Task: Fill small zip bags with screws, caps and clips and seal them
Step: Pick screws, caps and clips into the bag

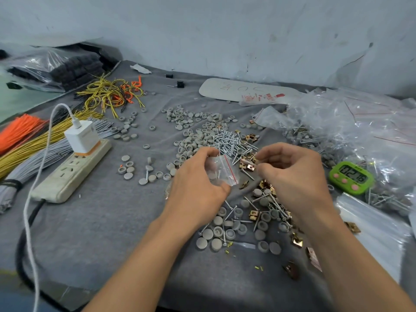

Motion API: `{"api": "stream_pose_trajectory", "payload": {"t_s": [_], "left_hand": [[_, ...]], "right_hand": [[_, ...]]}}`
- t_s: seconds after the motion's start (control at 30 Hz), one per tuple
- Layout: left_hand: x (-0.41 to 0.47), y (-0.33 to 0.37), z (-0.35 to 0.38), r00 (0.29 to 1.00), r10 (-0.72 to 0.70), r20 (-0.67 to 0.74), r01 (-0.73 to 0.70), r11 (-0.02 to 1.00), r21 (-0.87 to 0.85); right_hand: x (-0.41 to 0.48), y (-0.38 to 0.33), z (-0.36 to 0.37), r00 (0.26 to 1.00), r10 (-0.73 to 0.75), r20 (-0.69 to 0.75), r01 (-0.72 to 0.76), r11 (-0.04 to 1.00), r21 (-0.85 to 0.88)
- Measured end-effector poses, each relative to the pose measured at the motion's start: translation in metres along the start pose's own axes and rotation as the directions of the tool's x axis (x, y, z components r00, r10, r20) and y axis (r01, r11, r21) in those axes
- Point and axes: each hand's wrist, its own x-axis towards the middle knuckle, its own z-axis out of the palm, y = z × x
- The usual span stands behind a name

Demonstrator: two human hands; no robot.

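Note:
My left hand [198,176] grips a small clear zip bag [222,171] with a red seal line, its mouth turned to the right. My right hand [292,170] pinches brass clips [247,164] just beside the bag's mouth. Behind the hands lies a heap of silver screws [229,143], with grey round caps [193,131] spread to its left. More caps, screws and brass clips [254,217] lie scattered between my forearms.
A white power strip [67,174] with a charger and cable lies at left beside bundles of orange, yellow and grey ties [29,143]. A green timer [351,177] and a heap of filled clear bags [351,127] sit at right. Flat empty bags [371,228] lie near right.

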Motion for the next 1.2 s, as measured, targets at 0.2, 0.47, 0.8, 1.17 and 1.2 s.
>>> {"api": "stream_pose_trajectory", "payload": {"t_s": [0.2,0.47,0.8,1.17,1.2], "left_hand": [[-0.003,0.009,0.008,0.995,0.079,0.054,-0.080,0.997,0.016],[0.004,0.000,-0.008,0.996,-0.047,-0.074,0.029,0.973,-0.227],[0.012,-0.005,-0.021,0.976,-0.200,-0.082,0.128,0.839,-0.528],[0.005,-0.002,-0.013,0.994,-0.106,0.009,0.104,0.951,-0.291],[0.004,-0.001,-0.012,0.996,-0.090,0.015,0.091,0.959,-0.267]], "right_hand": [[-0.012,-0.002,0.010,0.983,-0.114,0.146,0.127,0.988,-0.084],[-0.002,0.001,0.016,0.997,0.044,-0.058,-0.047,0.998,-0.051],[-0.019,-0.011,0.054,0.931,0.085,0.355,0.244,0.580,-0.777],[-0.006,-0.002,0.027,0.986,0.168,0.015,-0.160,0.961,-0.224],[-0.005,-0.004,0.026,0.983,0.181,-0.020,-0.182,0.980,-0.078]]}}
